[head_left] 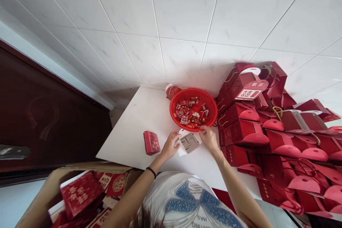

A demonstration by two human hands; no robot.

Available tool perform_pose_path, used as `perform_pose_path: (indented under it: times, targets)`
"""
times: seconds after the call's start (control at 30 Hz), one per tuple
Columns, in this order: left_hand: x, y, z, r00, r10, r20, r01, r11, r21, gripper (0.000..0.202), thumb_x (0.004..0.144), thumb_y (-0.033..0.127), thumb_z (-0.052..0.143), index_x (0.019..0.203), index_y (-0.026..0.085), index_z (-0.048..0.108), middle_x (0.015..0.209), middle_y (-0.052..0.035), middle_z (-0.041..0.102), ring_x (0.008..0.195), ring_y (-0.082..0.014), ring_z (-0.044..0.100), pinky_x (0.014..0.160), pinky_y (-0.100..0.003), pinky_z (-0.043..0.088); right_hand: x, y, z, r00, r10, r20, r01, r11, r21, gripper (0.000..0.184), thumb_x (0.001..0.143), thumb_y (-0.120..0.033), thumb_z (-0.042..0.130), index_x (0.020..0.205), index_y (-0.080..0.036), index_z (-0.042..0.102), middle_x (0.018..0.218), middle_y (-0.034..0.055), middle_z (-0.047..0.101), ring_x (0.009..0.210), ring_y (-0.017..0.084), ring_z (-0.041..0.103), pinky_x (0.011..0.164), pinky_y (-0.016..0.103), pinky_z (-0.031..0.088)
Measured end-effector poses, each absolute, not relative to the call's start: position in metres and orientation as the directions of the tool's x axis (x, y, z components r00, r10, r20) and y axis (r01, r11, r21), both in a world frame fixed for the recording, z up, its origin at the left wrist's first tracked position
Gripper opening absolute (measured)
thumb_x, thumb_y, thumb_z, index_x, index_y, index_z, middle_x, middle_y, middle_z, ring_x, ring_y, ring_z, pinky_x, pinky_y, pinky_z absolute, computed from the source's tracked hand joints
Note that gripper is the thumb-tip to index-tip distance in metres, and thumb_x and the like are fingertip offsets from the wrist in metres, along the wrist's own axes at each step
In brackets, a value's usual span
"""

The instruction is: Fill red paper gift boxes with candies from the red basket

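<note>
White tabletop (128, 128) spreads before us, smooth and pale, its far edge close to a wall of marbled white tiles (184, 10) at twelve o'clock, crossed by thin pale joints. We take the clock from the small open box (189, 143) on the table between our hands; its grey inside, with dark slits, faces up.

Our left hand (170, 146) is at its nine o'clock side, the thumb and fingertips apart from each other at the edge; whether they press on it, we cannot tell. Our right hand (208, 139) is at one to two o'clock, fingers curled together beside the basin's near rim; we cannot see whether they pinch a flap.

Just beyond, at twelve, the red plastic basin (172, 114) holds small wrapped packets (196, 115), and at eleven a red-and-white container (173, 92) shows behind its rim. A closed small red box (151, 143) sits by itself at nine.

From two to four o'clock we see red gift boxes (247, 131) heaped high, some with cord handles. At nine to ten, past the table's end, is a dark brown door (58, 114) with a metal handle (14, 152). At eight, below table level, an open cardboard carton (36, 199) holds more red boxes (80, 194).
</note>
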State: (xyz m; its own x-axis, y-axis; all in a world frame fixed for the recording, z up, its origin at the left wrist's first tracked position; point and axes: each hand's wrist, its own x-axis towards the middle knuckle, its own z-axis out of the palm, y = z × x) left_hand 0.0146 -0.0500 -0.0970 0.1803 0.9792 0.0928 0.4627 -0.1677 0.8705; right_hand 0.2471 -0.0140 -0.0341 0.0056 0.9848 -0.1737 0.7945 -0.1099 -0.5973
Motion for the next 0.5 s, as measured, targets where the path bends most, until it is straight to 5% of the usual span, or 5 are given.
perform_pose_path:
  times: [0.13, 0.37, 0.5]
  targets:
    - [0.016, -0.051, -0.081, 0.180, 0.976, 0.123, 0.476, -0.196, 0.857, 0.034, 0.081, 0.009, 0.059, 0.111, 0.022, 0.068, 0.129, -0.0109, 0.059, 0.127, -0.0251, 0.057, 0.108, -0.041, 0.049, 0.247, 0.046, -0.033, -0.028, 0.956, -0.291, 0.813, -0.148, -0.564, 0.034, 0.087, -0.013, 0.050, 0.117, -0.017, 0.067, 0.118, 0.0109, 0.070, 0.112, 0.023, 0.066, 0.096, 0.029, 0.048]
    - [0.008, -0.051, -0.062, 0.165, 0.975, 0.151, 0.500, -0.215, 0.839, 0.027, 0.085, 0.010, 0.056, 0.105, 0.022, 0.069, 0.121, -0.0106, 0.065, 0.119, -0.0234, 0.063, 0.104, -0.039, 0.052, 0.229, 0.095, -0.063, -0.057, 0.857, -0.512, 0.835, -0.240, -0.495, 0.074, 0.055, -0.010, 0.084, 0.126, -0.016, 0.061, 0.130, 0.0192, 0.063, 0.121, 0.036, 0.061, 0.099, 0.041, 0.048]
    - [0.005, -0.050, -0.062, 0.142, 0.983, 0.114, 0.499, -0.170, 0.850, 0.026, 0.083, 0.009, 0.056, 0.101, 0.022, 0.070, 0.115, -0.0092, 0.068, 0.114, -0.0225, 0.065, 0.099, -0.038, 0.054, 0.219, 0.100, -0.081, -0.079, 0.822, -0.564, 0.750, -0.324, -0.577, 0.051, 0.054, -0.004, 0.080, 0.101, -0.016, 0.065, 0.116, 0.0176, 0.070, 0.122, 0.035, 0.060, 0.100, 0.041, 0.048]
